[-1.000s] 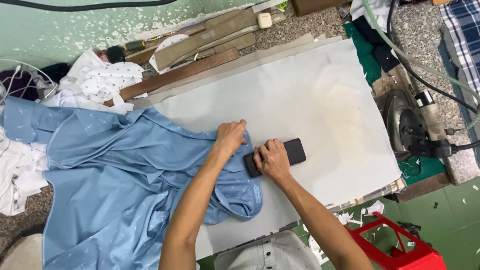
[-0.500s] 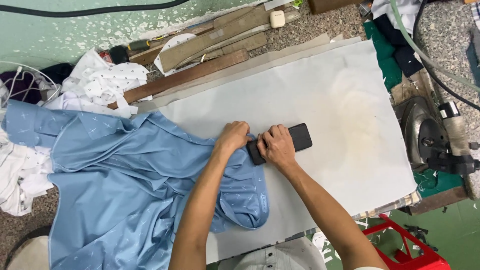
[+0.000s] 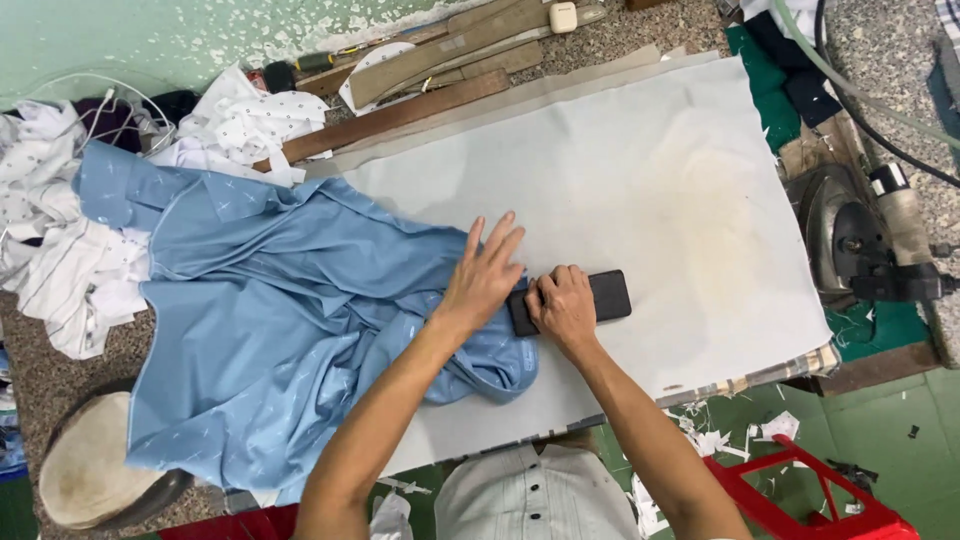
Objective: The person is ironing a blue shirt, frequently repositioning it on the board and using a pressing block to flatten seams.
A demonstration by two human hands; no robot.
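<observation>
Pressing down on the blue shirt (image 3: pixel 290 330), our left hand (image 3: pixel 485 275) now lies flat with its fingers spread wide — half a second ago they were drawn closer together over the same fold. Our right hand (image 3: pixel 565 305) closes over the left half of a flat black block (image 3: pixel 590 298), fingers curled on top of it, and that grip looks the same as before. The block sits on the pale padded worktop (image 3: pixel 640 180), just beside the shirt's bunched edge, nearer the worktop's near edge than its far one; its place against the cloth has hardly changed.

The shirt spills from the worktop's left end, where it meets a heap of white printed garments (image 3: pixel 230 125) — that heap and the wooden boards (image 3: pixel 440 70) along the far edge lie as they did. What differs most is our view: it has dropped and shifted, so the dark iron (image 3: pixel 850 245) off the right end shows more fully, and a red plastic stool (image 3: pixel 800 495) appears below the near right corner. A worn round cushion (image 3: pixel 95 460) sits by the near left corner.
</observation>
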